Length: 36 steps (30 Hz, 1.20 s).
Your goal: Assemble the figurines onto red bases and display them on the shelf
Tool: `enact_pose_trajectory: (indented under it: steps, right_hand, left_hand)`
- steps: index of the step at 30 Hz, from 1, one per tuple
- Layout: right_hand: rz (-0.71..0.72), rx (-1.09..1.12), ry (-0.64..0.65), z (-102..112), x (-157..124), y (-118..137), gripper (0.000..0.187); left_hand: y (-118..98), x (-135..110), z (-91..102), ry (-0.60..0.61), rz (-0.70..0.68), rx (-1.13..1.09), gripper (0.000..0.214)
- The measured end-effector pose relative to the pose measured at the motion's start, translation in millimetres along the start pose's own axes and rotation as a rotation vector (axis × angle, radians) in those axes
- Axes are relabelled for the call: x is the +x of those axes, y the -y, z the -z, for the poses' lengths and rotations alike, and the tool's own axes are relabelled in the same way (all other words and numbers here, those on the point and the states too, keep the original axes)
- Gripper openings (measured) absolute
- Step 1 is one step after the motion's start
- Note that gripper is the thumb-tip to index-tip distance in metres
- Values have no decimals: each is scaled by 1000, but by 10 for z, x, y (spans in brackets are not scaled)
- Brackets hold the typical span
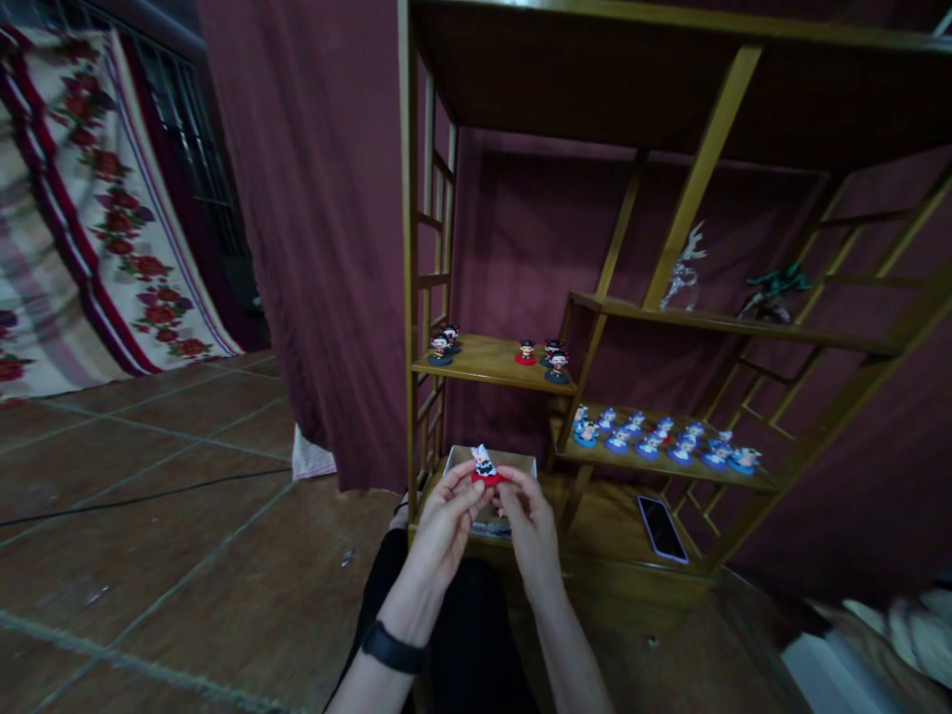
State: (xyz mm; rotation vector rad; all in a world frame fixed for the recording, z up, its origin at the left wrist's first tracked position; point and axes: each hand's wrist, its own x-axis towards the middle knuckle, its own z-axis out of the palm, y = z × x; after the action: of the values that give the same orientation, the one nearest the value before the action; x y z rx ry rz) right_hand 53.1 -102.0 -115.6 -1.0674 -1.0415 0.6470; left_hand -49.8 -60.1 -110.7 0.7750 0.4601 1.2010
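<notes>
Between my two hands is a small figurine (485, 463) with a white top, dark middle and red round base. My left hand (447, 511) pinches the base from the left, and my right hand (530, 514) grips it from the right. Just beneath them stands an open box (525, 463) on the low shelf, partly hidden by my hands; small things lie inside that I cannot make out. Above, a small shelf (483, 355) bears two dark-based figurines at its left end, and a red-based figurine (527, 351) beside two dark-based ones at its right.
On the right shelf several blue and purple figurines (649, 442) stand in rows. A phone (661, 529) lies on the board below. Higher up are a clear deer ornament (684, 270) and a green ornament (777, 293). A cable (149, 497) crosses the floor at left.
</notes>
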Motion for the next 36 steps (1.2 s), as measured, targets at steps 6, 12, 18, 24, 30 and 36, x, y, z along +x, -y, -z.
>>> enact_pose_trajectory:
  steps: [6, 12, 18, 24, 30, 36]
  right_hand:
    - [134, -73, -6, -3, -26, 121, 23]
    - [202, -140, 4, 7, -59, 181, 22]
    - [104, -78, -4, -8, -61, 83, 25]
    - [41, -47, 10, -9, -9, -22, 27]
    - [-18, 22, 6, -10, 41, -71, 30]
    - [-38, 54, -8, -7, 82, 31, 34]
  left_hand:
    - [-85, -11, 15, 45, 118, -213, 31]
    - [-91, -56, -1, 79, 123, -255, 32]
    - [-78, -42, -15, 46, 19, -126, 36]
    - [-80, 6, -55, -17, -74, 46, 38]
    - [-93, 74, -101, -65, -122, 168, 40]
    - [-177, 138, -171, -33, -88, 246, 44]
